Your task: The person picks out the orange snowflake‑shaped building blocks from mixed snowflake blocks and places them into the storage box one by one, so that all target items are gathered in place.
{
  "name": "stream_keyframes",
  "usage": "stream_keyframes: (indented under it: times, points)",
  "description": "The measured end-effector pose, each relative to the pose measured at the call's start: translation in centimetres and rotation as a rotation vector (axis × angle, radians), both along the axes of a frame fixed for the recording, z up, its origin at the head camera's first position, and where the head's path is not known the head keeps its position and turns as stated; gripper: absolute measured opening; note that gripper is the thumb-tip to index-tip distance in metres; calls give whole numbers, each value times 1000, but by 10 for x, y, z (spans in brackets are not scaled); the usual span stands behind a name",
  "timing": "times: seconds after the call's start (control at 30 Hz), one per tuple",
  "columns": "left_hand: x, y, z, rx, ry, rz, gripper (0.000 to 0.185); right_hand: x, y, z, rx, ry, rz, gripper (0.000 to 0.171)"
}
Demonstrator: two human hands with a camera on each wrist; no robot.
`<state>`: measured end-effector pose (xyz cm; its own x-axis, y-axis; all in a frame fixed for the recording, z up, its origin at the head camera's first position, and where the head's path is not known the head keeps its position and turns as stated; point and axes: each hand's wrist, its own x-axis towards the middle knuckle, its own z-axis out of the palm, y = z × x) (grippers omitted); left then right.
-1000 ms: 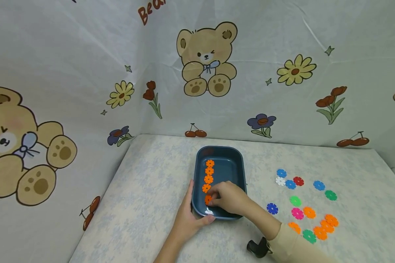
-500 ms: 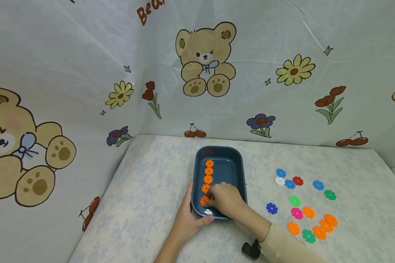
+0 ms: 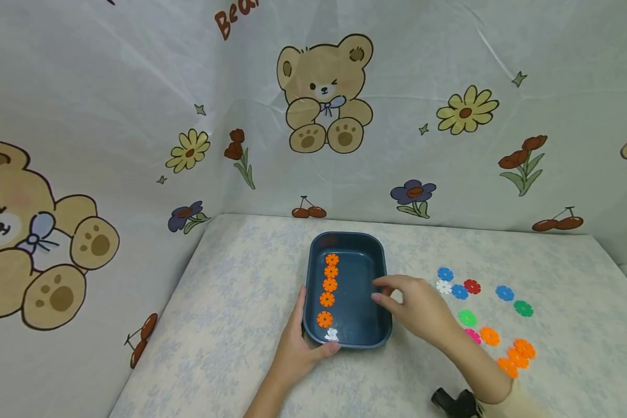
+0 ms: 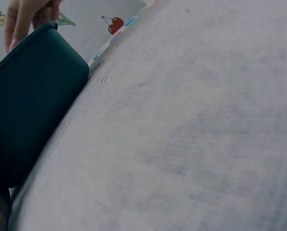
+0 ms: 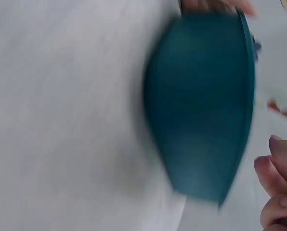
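Note:
In the head view a dark blue-green tray (image 3: 357, 267) stands on the table. Inside, along its left side, runs a row of several orange notched discs (image 3: 330, 285), and the front disc (image 3: 324, 319) lies a little apart from the others. My left hand (image 3: 296, 348) holds the tray's front left corner, fingers along the side wall and thumb at the front rim. Over the right rim hovers my right hand (image 3: 423, 307), thumb and index finger apart with nothing between them. The right wrist view shows its bent fingers (image 5: 278, 187) beside the tray's outer wall (image 5: 201, 96).
Right of the tray lie several loose notched discs, among them blue (image 3: 504, 293), red (image 3: 472, 287), green (image 3: 523, 308) and a cluster of orange ones (image 3: 520, 355). My right forearm covers part of that area. A bear-printed cloth (image 3: 271, 75) rises behind the table.
My right hand has let go of the front orange disc, now left of where it was a second ago, and has moved right to the tray's rim. The left hand stays put.

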<state>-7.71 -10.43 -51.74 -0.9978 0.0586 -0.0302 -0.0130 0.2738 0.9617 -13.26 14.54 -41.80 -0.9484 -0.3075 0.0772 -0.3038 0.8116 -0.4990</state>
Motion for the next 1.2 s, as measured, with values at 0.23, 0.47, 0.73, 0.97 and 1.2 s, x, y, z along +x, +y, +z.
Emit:
stream_keyframes:
  times: [0.23, 0.47, 0.73, 0.97, 1.2]
  points:
    - [0, 1, -1, 4, 9, 1, 119, 5, 93, -4, 51, -135, -62, 39]
    - [0, 0, -3, 9, 6, -7, 120, 14, 185, -29, 115, -366, -124, 53]
    - [0, 0, -3, 6, 17, -5, 120, 24, 251, -56, 199, -421, -171, 64]
    - [1, 0, -1, 7, 2, -6, 121, 26, 265, -67, 180, -441, -188, 60]
    - [1, 0, 0, -1, 6, -6, 120, 28, 264, -67, 188, -386, -183, 48]
